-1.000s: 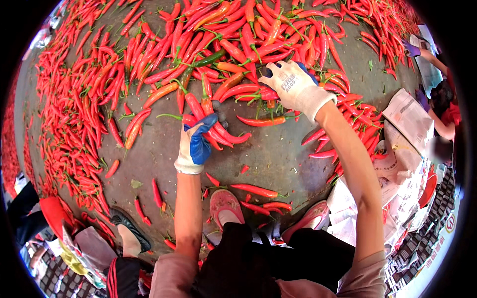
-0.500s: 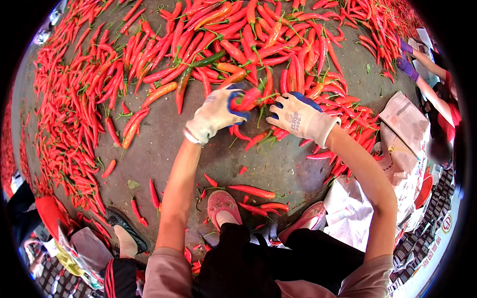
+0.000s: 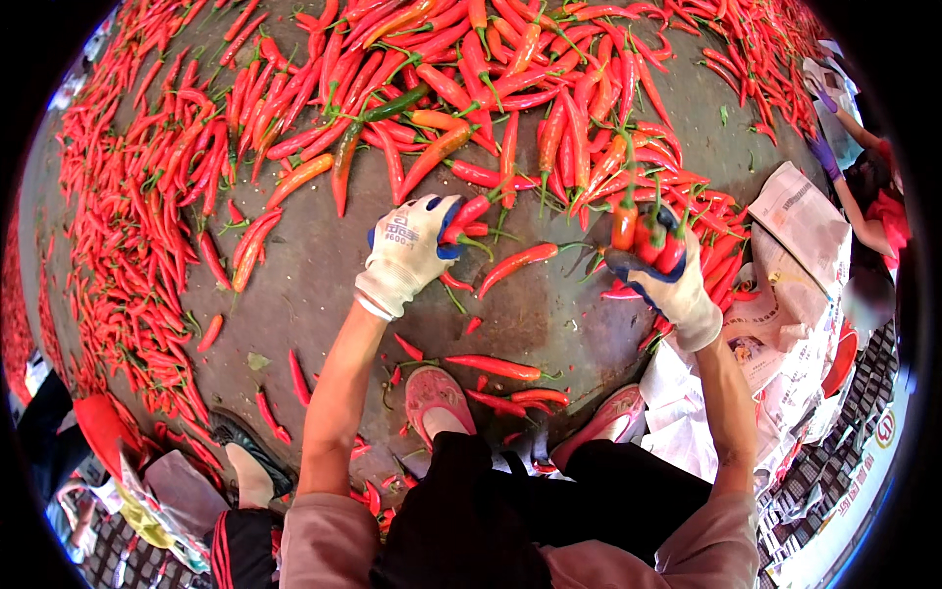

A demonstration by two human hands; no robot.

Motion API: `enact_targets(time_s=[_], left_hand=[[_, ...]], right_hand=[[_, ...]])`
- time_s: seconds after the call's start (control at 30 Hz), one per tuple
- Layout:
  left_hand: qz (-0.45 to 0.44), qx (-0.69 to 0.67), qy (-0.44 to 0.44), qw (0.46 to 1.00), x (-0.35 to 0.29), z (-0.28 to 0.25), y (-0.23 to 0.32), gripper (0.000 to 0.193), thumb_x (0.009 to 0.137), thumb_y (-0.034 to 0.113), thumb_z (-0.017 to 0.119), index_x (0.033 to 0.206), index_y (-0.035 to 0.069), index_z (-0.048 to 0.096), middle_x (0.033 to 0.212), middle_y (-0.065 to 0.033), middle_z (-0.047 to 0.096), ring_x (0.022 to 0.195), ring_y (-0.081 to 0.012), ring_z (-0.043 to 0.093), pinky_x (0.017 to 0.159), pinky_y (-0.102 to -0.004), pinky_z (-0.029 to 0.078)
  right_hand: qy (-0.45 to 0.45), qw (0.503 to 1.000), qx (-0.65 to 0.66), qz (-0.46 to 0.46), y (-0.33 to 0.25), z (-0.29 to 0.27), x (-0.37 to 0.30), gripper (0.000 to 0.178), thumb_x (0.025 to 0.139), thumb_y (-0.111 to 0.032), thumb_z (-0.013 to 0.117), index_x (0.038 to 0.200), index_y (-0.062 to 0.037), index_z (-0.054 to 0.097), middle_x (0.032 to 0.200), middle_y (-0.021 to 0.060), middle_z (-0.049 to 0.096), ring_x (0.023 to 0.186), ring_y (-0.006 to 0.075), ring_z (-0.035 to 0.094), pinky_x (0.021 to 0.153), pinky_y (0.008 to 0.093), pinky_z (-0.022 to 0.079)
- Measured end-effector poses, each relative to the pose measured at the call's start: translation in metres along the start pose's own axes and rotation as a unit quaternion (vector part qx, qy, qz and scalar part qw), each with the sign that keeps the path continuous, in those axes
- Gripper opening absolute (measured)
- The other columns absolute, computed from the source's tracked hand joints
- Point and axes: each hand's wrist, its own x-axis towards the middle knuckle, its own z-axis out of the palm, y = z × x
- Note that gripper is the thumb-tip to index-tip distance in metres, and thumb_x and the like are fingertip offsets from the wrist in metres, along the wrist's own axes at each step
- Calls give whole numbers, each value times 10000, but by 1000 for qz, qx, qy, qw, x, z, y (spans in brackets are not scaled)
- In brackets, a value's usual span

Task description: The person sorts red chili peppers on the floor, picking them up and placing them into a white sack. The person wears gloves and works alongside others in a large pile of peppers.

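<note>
Both my hands wear cream work gloves with blue-coated palms. My left hand (image 3: 410, 247) is closed around a few red chili peppers (image 3: 465, 218), whose tips and green stems stick out to its right. My right hand (image 3: 677, 278) is turned palm up and grips a small bunch of red chili peppers (image 3: 650, 240), stems upward, beside the right-hand pile. A single red chili (image 3: 517, 266) lies on the grey surface between my hands. Just beyond them spreads a heap of red chilies (image 3: 442, 88), with a dark green one (image 3: 397, 102) among them.
Another large spread of chilies (image 3: 147, 216) covers the left side. Sheets of newspaper (image 3: 805, 231) lie at the right edge. My pink shoes (image 3: 439, 401) stand near several loose chilies. A person's purple-gloved hand (image 3: 822, 152) shows at far right, and another person's dark shoe (image 3: 250, 452) at lower left.
My hands have moved apart. The right has swung right and turned palm up with a bunch of chilies; the left has shifted slightly down and left, still holding some.
</note>
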Motion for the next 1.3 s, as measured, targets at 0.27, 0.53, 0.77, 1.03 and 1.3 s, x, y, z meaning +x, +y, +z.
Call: enact_targets(time_s=[0.27, 0.53, 0.77, 1.03, 1.3], left_hand=[[-26, 51, 28, 998, -11, 8, 6, 534, 646, 211, 769, 1136, 142, 569, 1025, -78, 641, 977, -301, 600, 835, -420, 483], [-181, -221, 82, 955, -69, 4, -2, 422, 609, 92, 795, 1001, 24, 657, 869, -133, 690, 779, -247, 670, 739, -328, 512], [-148, -306, 44, 939, -52, 39, 44, 460, 622, 128, 810, 1034, 14, 639, 889, -128, 688, 814, -229, 665, 765, -331, 515], [-186, -443, -97, 872, -52, 44, 53, 399, 688, 94, 780, 1042, -17, 633, 851, -43, 673, 778, -66, 528, 727, -271, 490], [-13, -348, 65, 935, -55, -14, 29, 590, 582, 157, 855, 1100, 1, 619, 1193, -138, 588, 1102, -227, 551, 945, -347, 448]], right_hand=[[16, 975, -203, 85, 64, 74, 3, 836, 651, -338, 784, 1331, -13, 424, 1098, 213, 617, 1029, 325, 605, 930, 372, 456], [31, 996, 8, 78, 81, 84, -41, 558, 713, -215, 775, 1178, -28, 530, 951, 104, 644, 852, 197, 617, 796, 338, 493], [185, 899, 310, 249, 108, 139, -38, 188, 765, -54, 722, 928, -56, 629, 757, -6, 623, 644, 84, 550, 588, 254, 459], [131, 854, 449, 229, 110, 161, -57, 176, 839, -100, 667, 998, -25, 664, 874, 27, 669, 769, 113, 620, 722, 280, 504], [54, 854, 504, 118, 54, 168, -32, 210, 861, -74, 621, 1062, -16, 642, 979, 52, 659, 878, 149, 622, 793, 287, 503]])
